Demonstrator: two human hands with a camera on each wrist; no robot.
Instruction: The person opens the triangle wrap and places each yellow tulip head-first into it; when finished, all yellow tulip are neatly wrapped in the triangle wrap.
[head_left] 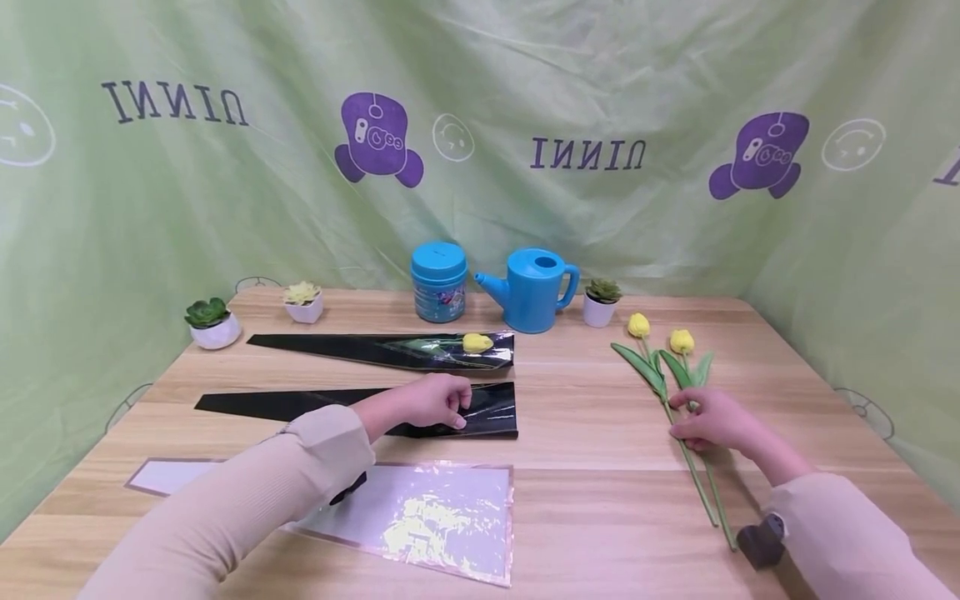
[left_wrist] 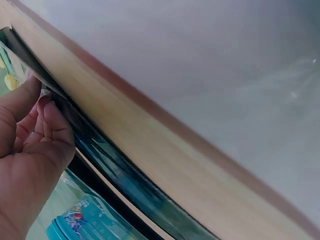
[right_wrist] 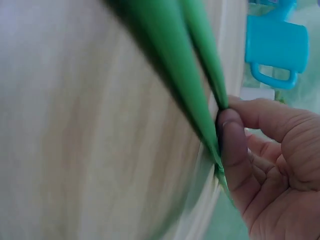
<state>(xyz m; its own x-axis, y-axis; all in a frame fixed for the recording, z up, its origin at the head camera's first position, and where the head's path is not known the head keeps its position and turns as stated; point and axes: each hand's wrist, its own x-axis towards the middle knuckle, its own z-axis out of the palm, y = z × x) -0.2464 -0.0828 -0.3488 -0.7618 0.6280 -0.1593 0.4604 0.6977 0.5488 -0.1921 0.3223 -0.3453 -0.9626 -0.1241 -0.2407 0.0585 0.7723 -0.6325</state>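
My left hand pinches the top film of the middle black flower sleeve near its wide end. In the left wrist view, the thumb and fingers meet at the film's edge. A second black sleeve lies behind it, with a yellow tulip inside. At the right, my right hand pinches a green tulip stem between thumb and finger. Two yellow tulips lie side by side there, stems towards me. Whether the pinch takes in both stems, I cannot tell.
Nearest me lies a pale sleeve with a pinkish border, partly under my left forearm. Along the back stand a blue tub, a blue watering can and small potted succulents. A green cloth hangs behind the table.
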